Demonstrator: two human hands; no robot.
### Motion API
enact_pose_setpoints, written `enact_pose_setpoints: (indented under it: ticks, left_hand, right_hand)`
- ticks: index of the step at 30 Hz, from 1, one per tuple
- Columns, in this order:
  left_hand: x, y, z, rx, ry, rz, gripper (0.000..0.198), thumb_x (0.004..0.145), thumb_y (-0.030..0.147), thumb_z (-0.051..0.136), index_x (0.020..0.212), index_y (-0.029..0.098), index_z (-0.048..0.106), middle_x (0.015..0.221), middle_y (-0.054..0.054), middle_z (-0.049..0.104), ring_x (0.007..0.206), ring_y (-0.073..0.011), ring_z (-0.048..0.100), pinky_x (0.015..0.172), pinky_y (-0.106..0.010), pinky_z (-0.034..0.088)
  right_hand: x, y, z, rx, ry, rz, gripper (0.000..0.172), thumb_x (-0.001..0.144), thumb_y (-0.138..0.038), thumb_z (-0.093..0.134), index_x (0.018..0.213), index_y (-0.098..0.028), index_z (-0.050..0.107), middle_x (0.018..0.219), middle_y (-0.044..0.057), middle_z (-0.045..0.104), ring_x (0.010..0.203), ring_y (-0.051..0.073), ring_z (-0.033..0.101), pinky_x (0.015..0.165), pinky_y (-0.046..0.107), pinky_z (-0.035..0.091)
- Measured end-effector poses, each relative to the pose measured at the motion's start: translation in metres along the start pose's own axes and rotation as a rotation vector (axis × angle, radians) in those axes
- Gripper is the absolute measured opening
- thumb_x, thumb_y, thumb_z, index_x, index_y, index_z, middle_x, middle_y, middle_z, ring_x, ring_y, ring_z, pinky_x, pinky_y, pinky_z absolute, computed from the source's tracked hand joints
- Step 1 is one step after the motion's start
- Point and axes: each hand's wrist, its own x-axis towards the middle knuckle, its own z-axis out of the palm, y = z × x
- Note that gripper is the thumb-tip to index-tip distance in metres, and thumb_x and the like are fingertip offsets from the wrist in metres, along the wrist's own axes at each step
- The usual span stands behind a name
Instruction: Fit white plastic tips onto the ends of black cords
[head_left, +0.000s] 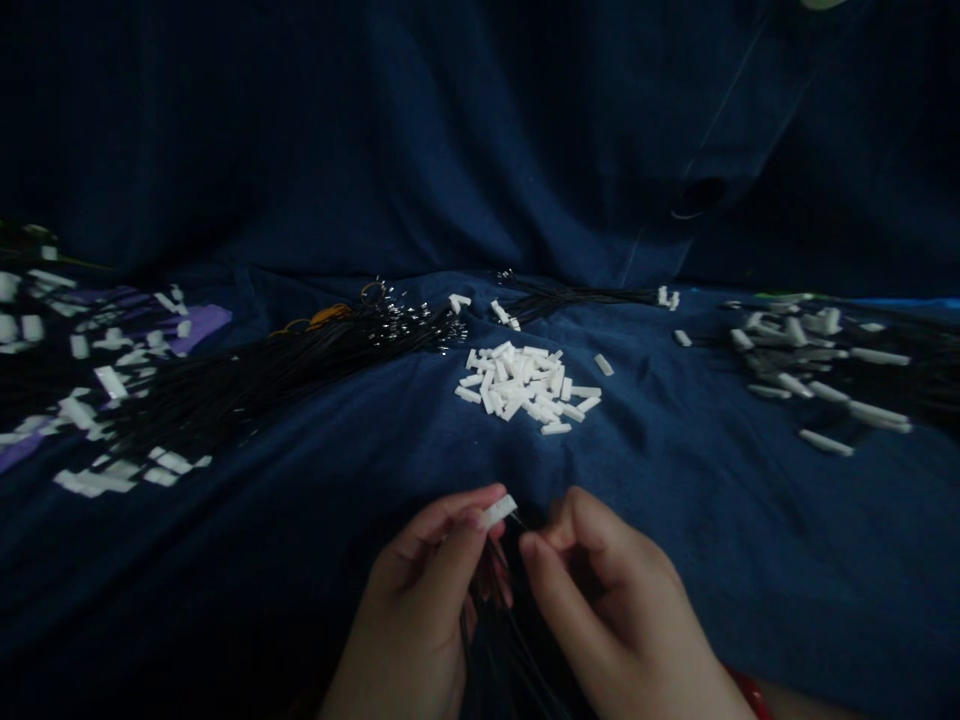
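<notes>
Between thumb and fingertips, my left hand (427,590) pinches a small white connector housing (500,512), tilted up to the right. Close beside it, my right hand (615,590) has its thumb and index finger pinched on a thin dark wire, which meets the right end of the housing. More black wires (517,640) hang below and between my hands. Beyond them on the cloth lies a pile of loose white connector housings (525,385).
Dark blue cloth (360,450) covers the surface and rises behind. A bundle of black wires (285,370) with shiny tips lies left, white connectors (112,470) at its near end. More wires with white connectors (825,360) lie right; a small bundle (585,297) lies behind the pile.
</notes>
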Motion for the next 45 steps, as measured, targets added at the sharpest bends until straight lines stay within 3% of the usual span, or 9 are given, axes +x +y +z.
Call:
enact_pose_setpoints:
  ticks: [8,29,45]
  left_hand:
    - [-0.002,-0.004,-0.004,0.038,-0.072,0.034,0.018,0.07,0.031,0.065,0.082,0.018,0.066,0.073,-0.002,0.064,0.066,-0.0113,0.057,0.058,-0.019,0.045]
    - [0.0,-0.009,-0.001,-0.011,-0.035,0.037,0.013,0.07,0.027,0.064,0.078,0.017,0.063,0.064,0.0,0.058,0.06,-0.0103,0.053,0.057,-0.02,0.044]
    - [0.006,-0.005,-0.012,0.376,-0.137,0.198,0.017,0.075,0.036,0.059,0.078,0.019,0.063,0.066,0.0,0.053,0.072,-0.0133,0.051,0.061,-0.021,0.039]
  right_hand:
    - [0.0,0.001,0.0,0.033,-0.01,-0.006,0.018,0.086,-0.02,0.041,0.068,-0.018,0.045,0.063,-0.002,0.053,0.056,0.009,0.051,0.052,0.021,0.037]
    - [-0.001,-0.003,0.001,-0.11,0.055,-0.081,0.017,0.083,-0.017,0.044,0.066,-0.017,0.044,0.059,-0.001,0.053,0.053,0.009,0.051,0.049,0.02,0.035]
    - [0.002,-0.004,0.0,-0.024,0.05,-0.031,0.019,0.086,-0.02,0.044,0.068,-0.016,0.048,0.061,-0.003,0.053,0.054,0.007,0.049,0.051,0.019,0.036]
